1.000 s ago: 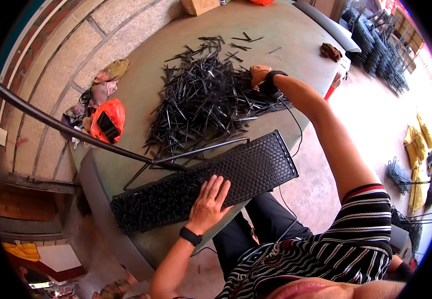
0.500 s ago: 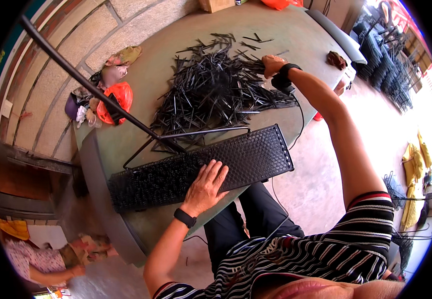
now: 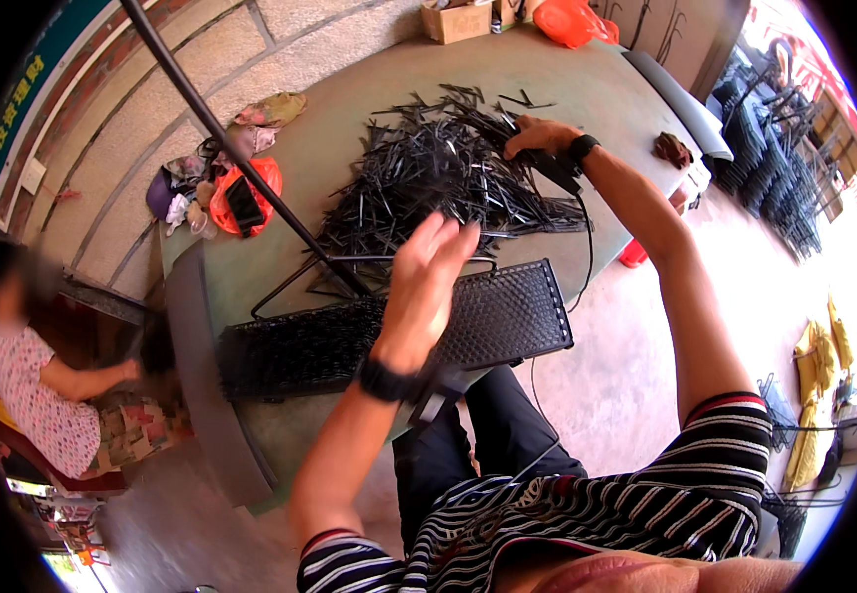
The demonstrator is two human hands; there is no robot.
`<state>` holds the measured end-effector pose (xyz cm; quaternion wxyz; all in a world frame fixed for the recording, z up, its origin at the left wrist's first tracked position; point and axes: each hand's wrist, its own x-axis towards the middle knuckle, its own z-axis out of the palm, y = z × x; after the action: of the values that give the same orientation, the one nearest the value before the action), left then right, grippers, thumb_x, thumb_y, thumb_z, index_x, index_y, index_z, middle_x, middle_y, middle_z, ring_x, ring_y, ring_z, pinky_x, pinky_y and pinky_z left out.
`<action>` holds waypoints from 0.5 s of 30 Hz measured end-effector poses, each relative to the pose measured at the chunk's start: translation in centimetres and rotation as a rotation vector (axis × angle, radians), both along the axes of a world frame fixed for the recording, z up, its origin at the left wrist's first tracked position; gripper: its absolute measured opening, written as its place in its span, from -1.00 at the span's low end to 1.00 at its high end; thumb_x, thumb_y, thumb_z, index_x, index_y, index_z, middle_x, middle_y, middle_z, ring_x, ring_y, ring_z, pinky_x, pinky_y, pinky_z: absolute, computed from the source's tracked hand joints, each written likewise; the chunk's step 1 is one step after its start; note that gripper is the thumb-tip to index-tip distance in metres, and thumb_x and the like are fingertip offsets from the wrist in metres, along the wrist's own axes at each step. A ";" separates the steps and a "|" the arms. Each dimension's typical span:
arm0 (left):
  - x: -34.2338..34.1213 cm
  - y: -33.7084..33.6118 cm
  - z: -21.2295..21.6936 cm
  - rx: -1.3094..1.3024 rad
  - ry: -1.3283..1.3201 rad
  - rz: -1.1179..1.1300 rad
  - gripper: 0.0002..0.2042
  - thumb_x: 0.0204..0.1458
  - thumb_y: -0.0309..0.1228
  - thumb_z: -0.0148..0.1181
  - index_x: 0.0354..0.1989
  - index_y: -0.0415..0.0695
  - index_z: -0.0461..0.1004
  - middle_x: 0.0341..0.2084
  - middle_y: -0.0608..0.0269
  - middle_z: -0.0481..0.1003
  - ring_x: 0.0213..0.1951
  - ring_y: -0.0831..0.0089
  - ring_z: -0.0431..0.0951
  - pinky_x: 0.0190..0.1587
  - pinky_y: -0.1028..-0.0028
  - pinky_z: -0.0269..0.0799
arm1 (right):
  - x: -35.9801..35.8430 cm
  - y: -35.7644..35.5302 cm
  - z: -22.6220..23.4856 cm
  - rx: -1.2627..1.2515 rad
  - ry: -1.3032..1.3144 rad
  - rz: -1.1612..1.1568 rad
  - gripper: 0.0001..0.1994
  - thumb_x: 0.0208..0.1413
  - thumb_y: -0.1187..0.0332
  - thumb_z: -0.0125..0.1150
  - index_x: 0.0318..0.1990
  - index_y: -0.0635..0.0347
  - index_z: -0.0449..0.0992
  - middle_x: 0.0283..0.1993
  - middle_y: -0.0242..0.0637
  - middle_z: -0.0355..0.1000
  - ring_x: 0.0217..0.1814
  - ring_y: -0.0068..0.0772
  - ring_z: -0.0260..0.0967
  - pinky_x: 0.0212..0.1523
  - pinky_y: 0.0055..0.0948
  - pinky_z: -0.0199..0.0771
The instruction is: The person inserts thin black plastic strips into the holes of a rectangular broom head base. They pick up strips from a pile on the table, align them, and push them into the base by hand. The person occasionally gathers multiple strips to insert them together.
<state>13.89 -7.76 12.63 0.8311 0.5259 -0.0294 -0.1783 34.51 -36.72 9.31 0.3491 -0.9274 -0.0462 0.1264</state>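
A long black panel (image 3: 504, 308) lies along the near edge of the green table. Its right part shows a honeycomb pattern, while dense dark tufts cover its left part. Above its middle, my left hand (image 3: 425, 282) is raised with fingers stretched out, slightly blurred and holding nothing. Beyond the panel spreads a heap of thin black strips (image 3: 419, 188). At the heap's far right, my right hand (image 3: 544, 136) closes on several strips, its thumb and fingers bent around them. A dark device with a cable hangs by my right wrist.
A black pole (image 3: 196, 104) slants down to the panel, joined to thin bars. At left on the table (image 3: 349, 109) lie a red plastic bag (image 3: 268, 176) and cloths. A cardboard box (image 3: 456, 22) stands at the back. Another person (image 3: 43, 395) sits at far left.
My left hand has lifted off the panel and moved up and right. My right hand has opened out from a fist and shifted slightly onto the strips. The view has turned somewhat.
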 end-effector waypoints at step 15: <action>19.1 -10.0 -10.7 -0.493 0.176 0.248 -0.70 -0.11 -0.20 0.31 -0.29 -0.13 0.47 -0.40 0.24 0.52 -0.37 0.35 0.53 -0.23 0.39 0.47 | -0.8 9.5 2.1 0.049 0.186 0.405 -0.65 -0.28 0.28 0.34 -0.34 0.36 0.50 -0.43 -0.36 0.45 -0.47 -0.52 0.31 -0.48 -0.51 0.33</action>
<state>33.04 -17.75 1.94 0.9487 0.2901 0.0649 -0.1076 33.71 -27.25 11.43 0.3416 -0.8747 -0.2022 0.2780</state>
